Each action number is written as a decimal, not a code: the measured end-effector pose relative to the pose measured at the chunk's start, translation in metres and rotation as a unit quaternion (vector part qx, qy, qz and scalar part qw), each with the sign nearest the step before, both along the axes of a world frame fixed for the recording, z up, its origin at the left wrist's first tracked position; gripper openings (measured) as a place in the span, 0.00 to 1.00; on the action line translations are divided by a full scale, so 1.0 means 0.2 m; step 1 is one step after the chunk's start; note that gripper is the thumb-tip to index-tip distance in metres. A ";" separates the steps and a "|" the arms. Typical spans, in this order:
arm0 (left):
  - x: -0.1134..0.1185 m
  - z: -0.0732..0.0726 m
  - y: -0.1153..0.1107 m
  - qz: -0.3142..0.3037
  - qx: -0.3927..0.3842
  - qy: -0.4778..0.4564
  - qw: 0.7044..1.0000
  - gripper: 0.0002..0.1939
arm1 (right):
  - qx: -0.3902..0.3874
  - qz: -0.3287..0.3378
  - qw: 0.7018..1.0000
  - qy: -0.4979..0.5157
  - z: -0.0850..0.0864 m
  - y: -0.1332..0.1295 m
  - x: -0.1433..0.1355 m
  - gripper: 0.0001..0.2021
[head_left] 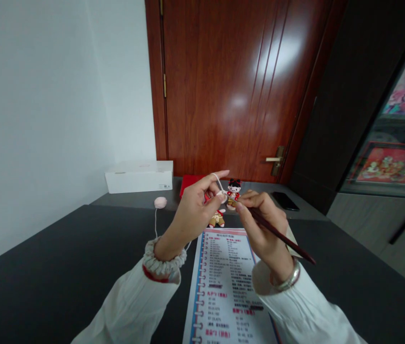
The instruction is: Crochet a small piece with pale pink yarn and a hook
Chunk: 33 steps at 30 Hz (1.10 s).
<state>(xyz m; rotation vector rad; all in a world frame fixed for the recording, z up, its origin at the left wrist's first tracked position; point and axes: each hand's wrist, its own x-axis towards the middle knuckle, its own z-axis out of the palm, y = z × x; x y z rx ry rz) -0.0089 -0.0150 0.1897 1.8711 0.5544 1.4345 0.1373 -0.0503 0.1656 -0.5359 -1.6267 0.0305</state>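
Observation:
Between thumb and fingers, my left hand (pixel 197 203) pinches a small pale crochet piece (pixel 221 196), its index finger stretched out with yarn looped over it. My right hand (pixel 265 222) grips a crochet hook (pixel 284 238) with a long dark wooden handle; the hook's tip meets the crochet piece. A pale pink yarn ball (pixel 160 202) lies to the left, its strand running down towards my left wrist. Just behind my hands stands a crocheted doll (pixel 234 191) with black hair and red clothes. A second doll part (pixel 217 219) in tan trousers lies below my left hand, partly hidden.
A spiral-bound pattern book (pixel 226 286) lies open under my forearms on the dark table (pixel 62 267). At the back are a white box (pixel 140 177), a red object (pixel 188 184) and a black phone (pixel 285 201). Beyond is a wooden door (pixel 224 95).

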 end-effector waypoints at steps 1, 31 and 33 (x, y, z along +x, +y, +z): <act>0.00 0.00 0.00 0.007 0.006 -0.001 1.000 0.23 | 0.007 -0.013 1.000 -0.007 0.00 -0.01 -0.01 0.07; 0.01 0.01 -0.02 -0.131 -0.153 -0.045 0.979 0.23 | 0.177 -0.016 0.970 -0.163 -0.06 0.16 0.08 0.15; 0.01 0.00 -0.01 -0.177 -0.211 -0.062 0.959 0.22 | 0.210 -0.042 0.955 -0.203 -0.07 0.17 0.11 0.16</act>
